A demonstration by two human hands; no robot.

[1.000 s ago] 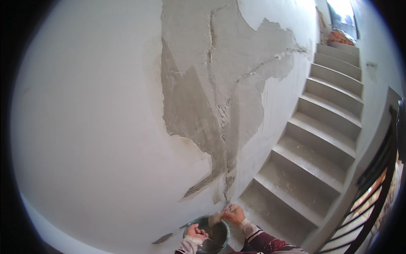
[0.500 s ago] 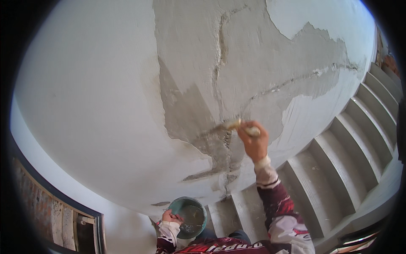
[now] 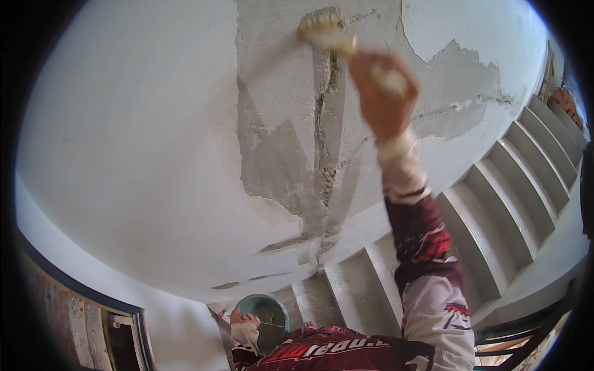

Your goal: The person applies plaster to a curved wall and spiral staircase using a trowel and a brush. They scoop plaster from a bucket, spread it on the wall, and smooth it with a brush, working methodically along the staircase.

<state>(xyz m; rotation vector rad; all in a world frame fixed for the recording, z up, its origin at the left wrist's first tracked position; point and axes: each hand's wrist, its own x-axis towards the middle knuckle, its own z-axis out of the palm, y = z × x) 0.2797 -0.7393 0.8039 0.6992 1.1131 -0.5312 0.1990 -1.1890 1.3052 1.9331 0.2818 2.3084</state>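
Observation:
My right hand [image 3: 385, 93] is raised high against the wall, its fingers closed round the handle of a wide paintbrush [image 3: 322, 31]. The pale bristles touch the upper part of a long vertical crack [image 3: 322, 111] in the bare grey plaster patch [image 3: 275, 145]. A dark, wet-looking band runs along the crack below the brush. Low down, my left hand [image 3: 244, 318] is closed on the rim of a green bucket [image 3: 286, 316]. The bucket's contents are mostly in shadow here.
White painted wall [image 3: 136, 136] surrounds the plaster patch. Concrete stairs [image 3: 476, 229] climb along the wall to the right, with red bricks [image 3: 566, 105] near the top. A dark-framed opening [image 3: 133, 334] lies at lower left, and a dark railing [image 3: 526, 331] at lower right.
My right hand has swept the brush upward from the lower crack to its top. The plaster beside the crack is darker now. My left hand stays at the bucket.

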